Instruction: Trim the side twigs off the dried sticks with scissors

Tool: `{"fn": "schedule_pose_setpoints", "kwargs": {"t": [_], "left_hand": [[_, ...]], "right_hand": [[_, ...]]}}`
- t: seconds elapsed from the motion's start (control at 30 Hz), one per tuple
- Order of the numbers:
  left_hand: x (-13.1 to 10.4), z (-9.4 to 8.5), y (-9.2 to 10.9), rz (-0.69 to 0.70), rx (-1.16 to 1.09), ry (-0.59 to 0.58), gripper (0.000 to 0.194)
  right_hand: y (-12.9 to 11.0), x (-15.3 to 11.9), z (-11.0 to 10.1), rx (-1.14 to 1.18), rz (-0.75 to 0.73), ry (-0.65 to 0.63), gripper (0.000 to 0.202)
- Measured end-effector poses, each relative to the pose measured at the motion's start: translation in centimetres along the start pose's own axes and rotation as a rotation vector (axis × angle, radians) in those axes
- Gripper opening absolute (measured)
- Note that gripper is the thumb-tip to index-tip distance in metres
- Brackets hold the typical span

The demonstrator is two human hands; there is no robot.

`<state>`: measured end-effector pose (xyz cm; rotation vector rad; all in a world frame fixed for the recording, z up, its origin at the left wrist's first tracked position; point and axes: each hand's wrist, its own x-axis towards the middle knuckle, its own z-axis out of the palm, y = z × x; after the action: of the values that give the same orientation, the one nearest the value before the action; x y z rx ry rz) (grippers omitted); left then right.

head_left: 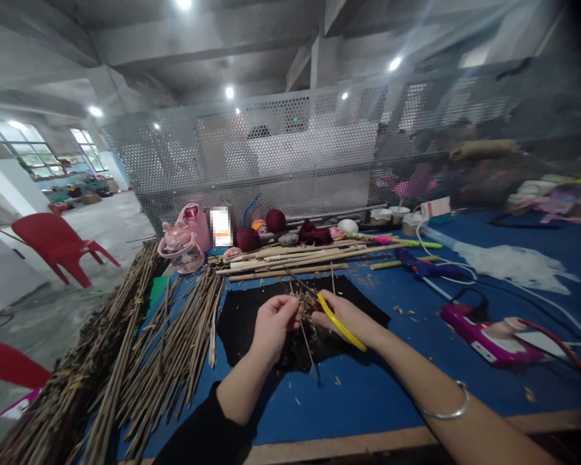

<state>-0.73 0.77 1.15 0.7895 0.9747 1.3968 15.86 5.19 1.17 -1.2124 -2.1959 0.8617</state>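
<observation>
Blue tabletop [358,413], black cloth [242,323], bundled sticks [174,342], purple power strip [494,342], white plastic bag [518,261].

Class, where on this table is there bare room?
Mostly bare, despite scattered chips: blue tabletop between black cloth and wooden front edge, and between cloth and purple power strip. Crowded: sticks at left, rods and yarn balls behind.

The head view looks from the wearer's head, above the near side of the black cloth [239,320], facing forward and tilted down. It is close: the left hand [275,323] and right hand [343,315] work over the cloth, within arm's reach. Wide in span, it reaches past the cloth to the mesh screen [281,155] and ceiling [223,39], left to the farther chair [53,242], and right to the power strip [494,339].
</observation>
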Motion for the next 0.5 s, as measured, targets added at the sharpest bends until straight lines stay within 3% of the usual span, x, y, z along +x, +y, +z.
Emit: {"fn": "schedule_pose_setpoints", "kwargs": {"t": [0.17, 0.5], "left_hand": [[-0.4, 0.3, 0.0, 0.042, 0.067, 0.048, 0.031], [-0.6, 0.5, -0.3, 0.063, 0.168, 0.078, 0.030]], "right_hand": [[-0.6, -0.2, 0.6, 0.030, -0.063, -0.071, 0.034], [-0.8, -0.3, 1.1, 0.016, -0.023, 0.001, 0.036]]}}
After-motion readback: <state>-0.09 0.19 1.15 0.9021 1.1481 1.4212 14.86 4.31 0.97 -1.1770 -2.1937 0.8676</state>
